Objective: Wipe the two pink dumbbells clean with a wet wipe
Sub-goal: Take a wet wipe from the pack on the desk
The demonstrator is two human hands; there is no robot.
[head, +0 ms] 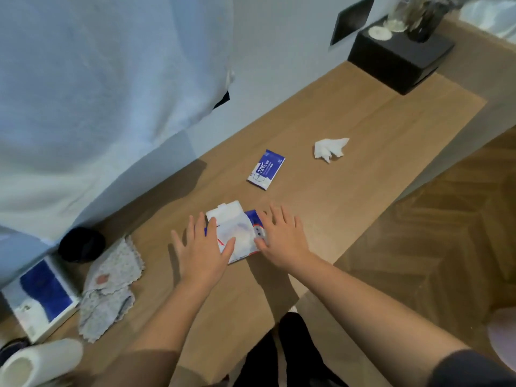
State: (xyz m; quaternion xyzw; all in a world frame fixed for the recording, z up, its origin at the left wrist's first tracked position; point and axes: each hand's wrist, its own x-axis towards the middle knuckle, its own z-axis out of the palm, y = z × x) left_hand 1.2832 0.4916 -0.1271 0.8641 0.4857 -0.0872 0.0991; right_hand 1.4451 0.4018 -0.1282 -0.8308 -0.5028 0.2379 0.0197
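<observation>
Though blurred, "75%" on wipe sachet point(266, 169)

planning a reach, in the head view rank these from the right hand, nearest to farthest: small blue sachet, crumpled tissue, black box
From the right hand:
1. small blue sachet, just ahead.
2. crumpled tissue, farther back and right.
3. black box, far back right.

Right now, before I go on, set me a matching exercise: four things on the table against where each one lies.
Things:
1. wipe pack
2. blue sachet
3. crumpled wipe
4. patterned cloth

Places:
A. far to the person's left
B. farthest off, toward the black box
C. under the left hand and right hand
D. alone, just beyond the pack

Pairs: 1-C, 2-D, 3-B, 4-A
</observation>
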